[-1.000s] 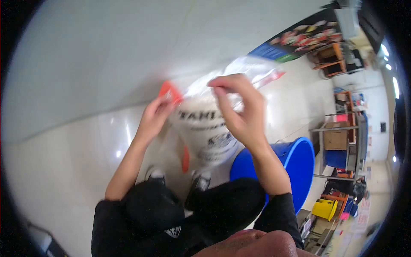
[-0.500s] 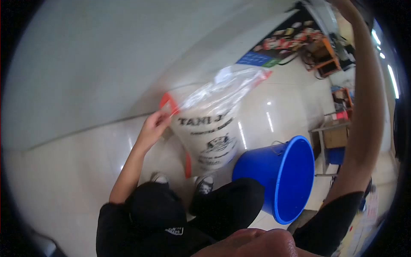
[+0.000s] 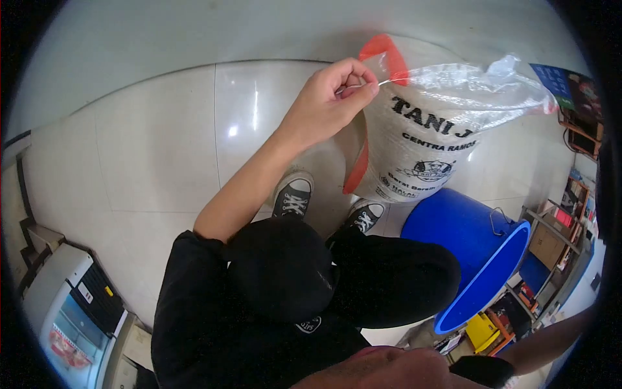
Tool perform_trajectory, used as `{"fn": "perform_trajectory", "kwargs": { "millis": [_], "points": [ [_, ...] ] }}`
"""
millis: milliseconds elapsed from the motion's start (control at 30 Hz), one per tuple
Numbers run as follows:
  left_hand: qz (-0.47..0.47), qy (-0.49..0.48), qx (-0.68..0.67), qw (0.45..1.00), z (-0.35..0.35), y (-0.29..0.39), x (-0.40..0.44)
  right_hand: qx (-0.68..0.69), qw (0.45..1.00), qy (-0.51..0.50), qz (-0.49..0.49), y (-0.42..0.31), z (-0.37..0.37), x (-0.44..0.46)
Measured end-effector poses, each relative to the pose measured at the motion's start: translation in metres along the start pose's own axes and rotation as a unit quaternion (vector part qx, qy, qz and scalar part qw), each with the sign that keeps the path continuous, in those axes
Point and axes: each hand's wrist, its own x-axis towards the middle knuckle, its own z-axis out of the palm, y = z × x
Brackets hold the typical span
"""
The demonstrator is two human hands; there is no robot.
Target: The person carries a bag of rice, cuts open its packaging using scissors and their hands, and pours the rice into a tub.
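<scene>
Fingers [image 3: 364,96] of the left hand [image 3: 327,104], at twelve o'clock, press tip to tip on a thin pale thread [image 3: 387,81] reaching the upper edge of a white woven-plastic sack with orange edging and black lettering [image 3: 421,146], at two o'clock. A second ago the right hand was over the sack's top; now the right forearm [image 3: 551,343] stretches off at four o'clock, its hand and grip unseen, leaving only the left in view there. One round blue plastic bucket [image 3: 440,223] sits just beside the sack, toward four o'clock.

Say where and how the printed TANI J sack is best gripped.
Grip the sack by its tapering top corner, probably from the person's right: it juts out that way, while the left hand pinches a thin strand near the opposite corner.
</scene>
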Motion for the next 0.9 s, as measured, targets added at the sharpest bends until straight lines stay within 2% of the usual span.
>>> {"fn": "perform_trajectory", "kwargs": {
  "millis": [67,133,167,200,233,267,300,367,400,600,767,900],
  "points": [
    [0.001,0.021,0.001,1.0,0.0,0.0,0.001,0.005,0.996,-0.06,0.058,-0.01,-0.009,-0.073],
    [0.011,0.043,0.005,0.999,0.003,0.0,0.002,0.021,0.976,-0.184,0.112,-0.032,-0.012,-0.139],
    [0.018,0.054,0.007,0.998,0.006,-0.001,0.002,0.061,0.949,-0.279,0.133,-0.051,-0.008,-0.17],
    [0.026,0.064,0.009,0.998,0.008,-0.002,0.002,0.155,0.914,-0.328,0.182,-0.074,0.001,-0.199],
    [0.028,0.064,0.018,0.997,0.009,-0.005,0.002,0.339,0.815,-0.392,0.259,-0.101,0.015,-0.226],
    [0.03,0.062,0.028,0.997,0.009,-0.007,0.002,0.486,0.675,-0.44,0.338,-0.125,0.03,-0.244],
    [0.034,0.056,0.036,0.997,0.008,-0.01,0.002,0.569,0.542,-0.478,0.393,-0.152,0.046,-0.253],
    [0.009,0.052,0.035,0.998,0.01,-0.01,-0.001,0.555,0.475,-0.582,0.358,-0.195,0.07,-0.245],
    [-0.001,0.051,0.035,0.998,0.011,-0.01,-0.003,0.585,0.454,-0.601,0.301,-0.204,0.085,-0.25],
    [0.007,0.052,0.048,0.997,0.013,-0.009,-0.006,0.626,0.455,-0.595,0.218,-0.263,0.14,-0.226],
    [0.009,0.057,0.038,0.998,0.011,-0.01,-0.006,0.641,0.46,-0.561,0.251,-0.288,0.155,-0.22],
    [0.011,0.053,0.047,0.997,0.01,-0.009,-0.006,0.629,0.47,-0.569,0.243,-0.294,0.155,-0.211]
  ]
}}
